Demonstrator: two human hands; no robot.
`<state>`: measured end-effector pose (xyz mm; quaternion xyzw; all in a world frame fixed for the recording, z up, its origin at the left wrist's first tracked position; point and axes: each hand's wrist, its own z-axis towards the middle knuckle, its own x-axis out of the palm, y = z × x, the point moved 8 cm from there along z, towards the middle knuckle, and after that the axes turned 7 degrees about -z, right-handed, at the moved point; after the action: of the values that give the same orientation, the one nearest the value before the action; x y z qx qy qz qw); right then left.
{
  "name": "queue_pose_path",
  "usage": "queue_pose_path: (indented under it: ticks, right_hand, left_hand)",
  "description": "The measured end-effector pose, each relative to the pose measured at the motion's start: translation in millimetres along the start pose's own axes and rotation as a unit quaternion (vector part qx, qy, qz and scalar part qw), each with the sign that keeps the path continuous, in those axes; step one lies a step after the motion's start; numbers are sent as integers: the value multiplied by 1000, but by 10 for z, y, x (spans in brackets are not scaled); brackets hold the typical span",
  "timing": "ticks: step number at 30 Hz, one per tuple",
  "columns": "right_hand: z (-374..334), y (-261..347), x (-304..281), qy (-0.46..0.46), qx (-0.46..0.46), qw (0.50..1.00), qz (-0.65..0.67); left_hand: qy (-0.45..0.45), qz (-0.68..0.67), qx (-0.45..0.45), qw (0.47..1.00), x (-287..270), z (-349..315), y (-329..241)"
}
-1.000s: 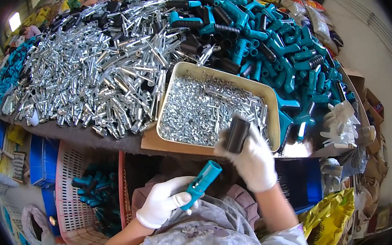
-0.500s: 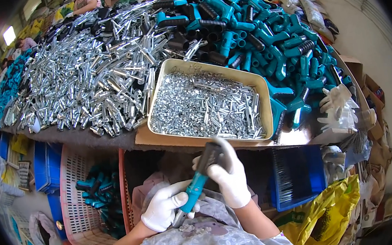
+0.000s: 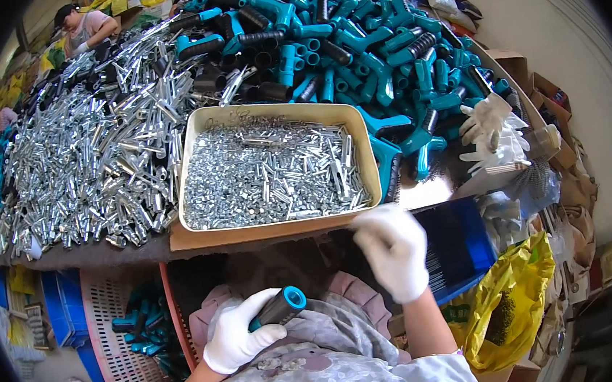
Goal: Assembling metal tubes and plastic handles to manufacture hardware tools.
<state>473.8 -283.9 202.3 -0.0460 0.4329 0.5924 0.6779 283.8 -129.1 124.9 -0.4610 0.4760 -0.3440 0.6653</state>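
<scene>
My left hand (image 3: 242, 333), in a white glove, is closed around a black and teal tubular tool handle (image 3: 281, 308) in front of my apron. The handle's open round end, with a teal inner ring, faces up and to the right. My gloved right hand (image 3: 393, 252) is raised apart from it, just off the bench edge by the tray's right front corner. Its fingers are bent and blurred, so I cannot make out anything in them. In the cream tray (image 3: 189, 173) lie small metal nuts and pins (image 3: 264, 173).
Metal sockets and rods (image 3: 91, 151) cover the bench's left side. Teal and black handles (image 3: 358, 37) are heaped at the back right, beside white gloves (image 3: 494, 131). Below are a pink basket (image 3: 108, 339), a blue bin (image 3: 470, 238) and a yellow bag (image 3: 517, 311).
My right hand has let go of the handle's black end and moved right. The handle in my left hand has tilted, turning its open end toward me. The whole view has shifted rightward.
</scene>
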Motion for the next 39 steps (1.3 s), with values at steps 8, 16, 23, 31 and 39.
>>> queue_pose_path:
  ticks: [8,16,23,31,39]
  right_hand:
    - [-186,-1071,-219,-71,132,971,-187]
    - [36,-1397,-78,51,161,896,-410]
    - [217,-1362,9,188,163,865,-436]
    - [174,-1198,-500,-1,187,927,-325]
    - [596,-320,220,4,-20,996,-84]
  left_hand:
    - [69,-40,-26,996,229,81,-36]
    - [76,-37,-30,996,315,103,-13]
    - [78,-35,-30,996,319,105,-32]
    - [19,-15,14,1000,95,-12,-54]
    - [33,-22,-1,999,77,8,-134]
